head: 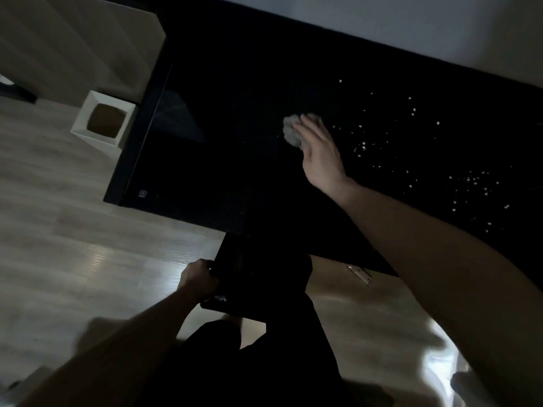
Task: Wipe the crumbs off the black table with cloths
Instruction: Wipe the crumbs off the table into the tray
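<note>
- The right hand (320, 154) lies with straight fingers on top of a crumpled pale grey cloth (292, 132), pressing it onto the glossy black table (235, 127); the fingers are not curled round the cloth.
- The cloth sits near the middle of the tabletop, partly covered by the fingers, with its bunched edge showing beyond the fingertips.
- Small white crumbs (470, 180) lie scattered over the table on the far side of the right hand from the cloth's exposed edge, some just beside the hand and more in a loose patch well apart toward the picture's right edge.
- The left hand (198, 279) grips the edge of a flat black tray-like thing (252, 277), fingers curled round its rim; it is held below the near edge of the table, above the pale wooden floor (58, 230).
- What the black thing is exactly is too dark to tell.
- A white square bin (82, 124) with a brown inside stands on the floor just beside the table's left end.
</note>
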